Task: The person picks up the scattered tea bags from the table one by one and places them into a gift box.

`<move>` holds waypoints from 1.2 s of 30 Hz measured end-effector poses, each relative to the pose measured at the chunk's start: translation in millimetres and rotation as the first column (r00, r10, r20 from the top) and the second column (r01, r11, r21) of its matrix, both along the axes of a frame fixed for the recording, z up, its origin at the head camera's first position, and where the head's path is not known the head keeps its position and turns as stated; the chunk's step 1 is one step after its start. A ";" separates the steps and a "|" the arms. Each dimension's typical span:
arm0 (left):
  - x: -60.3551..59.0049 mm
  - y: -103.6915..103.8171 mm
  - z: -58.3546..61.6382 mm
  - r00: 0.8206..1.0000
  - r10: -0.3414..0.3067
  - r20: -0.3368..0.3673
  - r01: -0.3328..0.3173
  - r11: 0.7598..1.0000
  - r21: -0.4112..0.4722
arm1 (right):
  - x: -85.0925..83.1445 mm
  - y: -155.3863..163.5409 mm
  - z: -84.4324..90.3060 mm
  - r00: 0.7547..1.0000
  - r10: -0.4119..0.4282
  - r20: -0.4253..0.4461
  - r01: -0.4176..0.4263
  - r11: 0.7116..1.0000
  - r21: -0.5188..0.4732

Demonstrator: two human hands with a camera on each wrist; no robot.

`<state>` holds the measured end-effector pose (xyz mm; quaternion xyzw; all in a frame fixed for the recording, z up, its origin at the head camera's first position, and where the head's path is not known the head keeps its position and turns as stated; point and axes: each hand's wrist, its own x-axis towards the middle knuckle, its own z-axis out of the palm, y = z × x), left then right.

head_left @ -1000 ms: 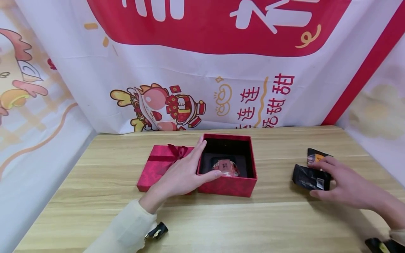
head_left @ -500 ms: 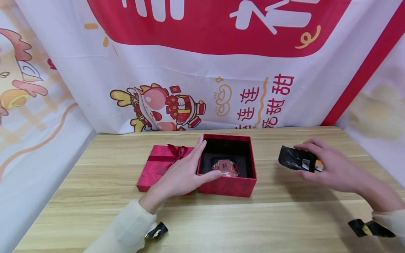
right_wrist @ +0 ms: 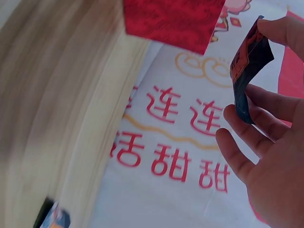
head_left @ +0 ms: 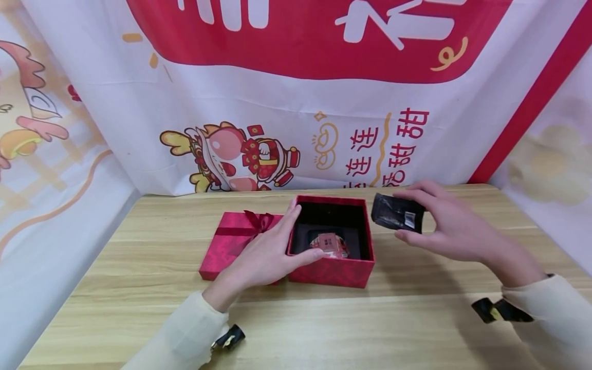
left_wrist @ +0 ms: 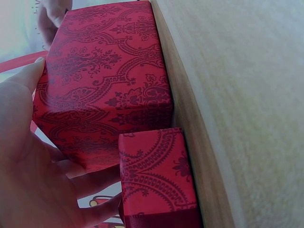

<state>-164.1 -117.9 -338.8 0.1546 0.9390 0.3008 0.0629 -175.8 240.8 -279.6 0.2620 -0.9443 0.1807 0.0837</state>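
An open red patterned box (head_left: 333,272) stands mid-table, with a small red and white packet (head_left: 329,245) on its black lining. My left hand (head_left: 263,257) rests against the box's left front corner, index finger along the left wall and thumb on the front rim. In the left wrist view that hand (left_wrist: 28,156) lies flat against the box wall (left_wrist: 104,76). My right hand (head_left: 450,226) pinches a black foil packet (head_left: 398,212) in the air just right of the box's far right corner. The right wrist view shows this packet (right_wrist: 249,57) between thumb and fingers (right_wrist: 266,114).
The box's red lid (head_left: 231,241), tied with a bow, lies flat to the left of the box, partly under my left hand. A second dark packet (right_wrist: 53,217) lies on the wooden table (head_left: 370,329). Printed banners (head_left: 296,103) close off the back and both sides.
My right hand has lifted the black packet off the table at the right and carried it left and up to beside the box. My left hand and the box have stayed still.
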 end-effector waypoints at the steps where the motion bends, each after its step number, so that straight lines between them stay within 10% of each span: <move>1: 0.0 0.0 0.1 1.000 0.002 0.001 -0.002 1.000 0.000 | -1.0 -4.6 0.7 1.000 0.010 0.005 -0.010 1.000 -0.005; 36: 0.6 -0.4 0.4 1.000 0.020 0.009 -0.020 1.000 -0.005 | -29.3 -99.6 -43.5 0.984 0.156 0.089 -0.153 0.987 -0.042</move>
